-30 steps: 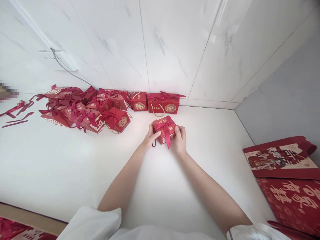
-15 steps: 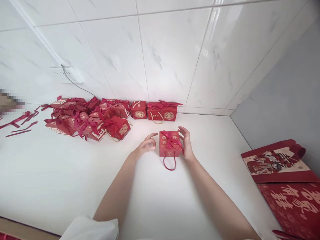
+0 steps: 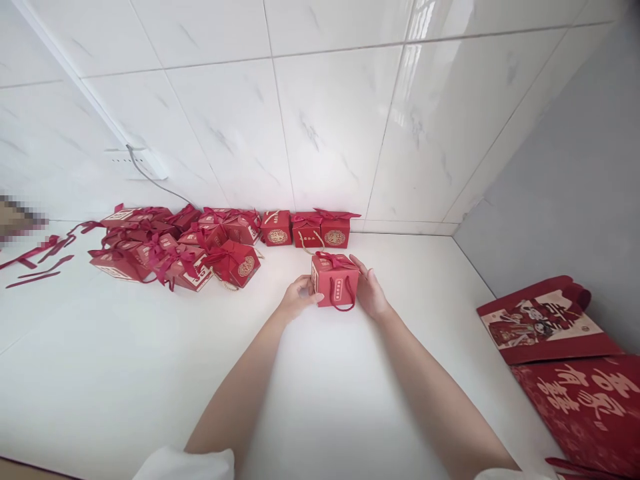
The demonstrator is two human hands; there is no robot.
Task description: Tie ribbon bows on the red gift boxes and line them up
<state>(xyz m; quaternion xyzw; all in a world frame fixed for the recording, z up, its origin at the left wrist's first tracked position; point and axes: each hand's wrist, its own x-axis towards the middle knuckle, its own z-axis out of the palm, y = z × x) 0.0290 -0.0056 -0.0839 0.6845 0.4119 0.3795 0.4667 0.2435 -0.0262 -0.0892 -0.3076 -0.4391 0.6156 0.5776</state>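
Note:
A small red gift box (image 3: 329,283) with gold print, a dark red ribbon bow on its lid and a red cord handle hanging down its front stands between my hands on the white tabletop. My left hand (image 3: 299,299) grips its left side, thumb on the front face and fingers bent along the side. Along the right side lies my right hand (image 3: 371,291), fingers stretched out and close against the box; its inner side is partly hidden.
Two red gift boxes (image 3: 321,231) and another box (image 3: 277,229) line the tiled wall. To the left lies a pile of several ribboned boxes (image 3: 173,260). Loose ribbons (image 3: 40,260) lie at far left. Red paper bags (image 3: 550,330) rest at the right, beside a grey wall.
My hands have come in against the box; the left now grips it where it was apart before. The box has shifted slightly back and shows more of its front face.

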